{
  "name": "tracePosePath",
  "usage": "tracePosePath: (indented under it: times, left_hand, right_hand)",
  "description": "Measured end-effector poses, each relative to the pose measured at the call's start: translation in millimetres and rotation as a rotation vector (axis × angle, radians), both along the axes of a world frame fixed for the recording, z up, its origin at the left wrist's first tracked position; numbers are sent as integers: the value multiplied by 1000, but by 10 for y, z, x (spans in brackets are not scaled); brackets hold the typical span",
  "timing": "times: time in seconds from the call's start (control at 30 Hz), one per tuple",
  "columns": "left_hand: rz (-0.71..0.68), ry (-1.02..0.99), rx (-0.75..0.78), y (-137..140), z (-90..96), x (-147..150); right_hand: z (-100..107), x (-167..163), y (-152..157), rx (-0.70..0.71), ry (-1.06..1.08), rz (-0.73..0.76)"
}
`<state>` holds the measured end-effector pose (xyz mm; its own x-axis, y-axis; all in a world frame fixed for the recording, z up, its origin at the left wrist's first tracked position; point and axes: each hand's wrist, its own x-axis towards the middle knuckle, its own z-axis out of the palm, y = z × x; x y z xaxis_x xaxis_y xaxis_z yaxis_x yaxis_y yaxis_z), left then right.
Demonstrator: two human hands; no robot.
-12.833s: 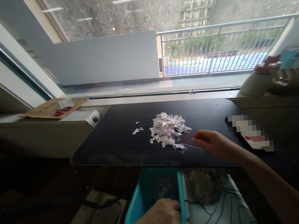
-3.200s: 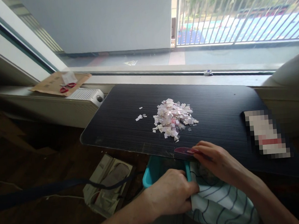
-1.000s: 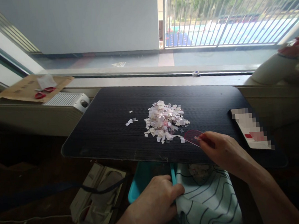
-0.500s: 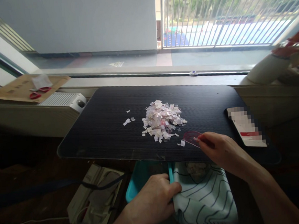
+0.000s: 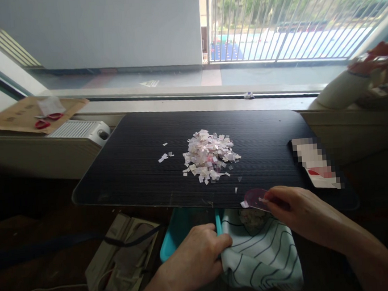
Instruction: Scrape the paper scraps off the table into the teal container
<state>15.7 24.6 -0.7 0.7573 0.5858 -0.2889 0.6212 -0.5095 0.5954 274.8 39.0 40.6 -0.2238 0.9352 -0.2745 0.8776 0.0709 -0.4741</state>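
Right hand (image 5: 294, 202) with a pink plastic piece (image 5: 254, 198) at the desk's (image 5: 131, 168) near edge.
Its fingers pinch the plastic's right end; a white scrap (image 5: 244, 204) lies at the left end. The paper pile (image 5: 210, 155) sits farther back, mid-desk. The left hand's (image 5: 202, 248) fingers clasp the blue tub's (image 5: 174, 236) rim, beside the striped cloth (image 5: 263, 256).

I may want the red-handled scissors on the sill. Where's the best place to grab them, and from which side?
I'd pinch the scissors by both red handle loops, coming from above and the table side. They lie on the brown envelope, loops spread toward the near right, while the visible metal is at the far left, near the white packet.
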Motion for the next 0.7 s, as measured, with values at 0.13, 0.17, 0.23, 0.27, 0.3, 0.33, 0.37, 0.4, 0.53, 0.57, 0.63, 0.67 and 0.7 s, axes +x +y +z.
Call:
tracePosePath:
  times: [0.13, 0.17, 0.23, 0.27, 0.3, 0.33, 0.37, 0.4, 0.53, 0.57, 0.63, 0.67, 0.7]
  left_hand:
    - [-1, -14, 9, -2, -31, -4]
    - [-4, -14, 15, -3, -35, -5]
    - [-9, -10, 26, -6, -32, -5]
    - [-11, -6, 28, -6, -26, -4]
    - [-13, -2, 27, -7, -18, -2]
    - [-13, 2, 26, -7, -9, 0]
    - [-13, 6, 24, -7, 0, 2]
    - [-13, 9, 23, -8, 6, 4]
    - [-13, 20, 27, -14, 9, 6]
    - [-13, 18, 26, -16, 5, 4]
    - [-8, 9, 21, -19, -5, 1]
    - [-5, 2, 18, -19, -10, 0]
    - [-3, -5, 14, -18, -14, 0]
  right_hand:
    - [74, 50, -117, -50, -21, 5]
    - [74, 37, -111, -27, -10, -4]
    - [52, -18, -56, 49, 26, -22]
    - [32, -55, -14, 91, 42, -27]
    - [8, -91, 33, 125, 52, -27]
    - [-16, -125, 80, 150, 57, -25]
    - [-39, -153, 122, 164, 56, -21]
    - [-57, -173, 157, 167, 54, -15]
    - [-52, -169, 177, 138, 40, 4]
    - [-33, -150, 146, 119, 31, 9]
    - [10, -97, 47, 69, 3, 27]
    - [29, -67, -15, 41, -12, 41]
    - [43, -37, -78, 17, -25, 55]
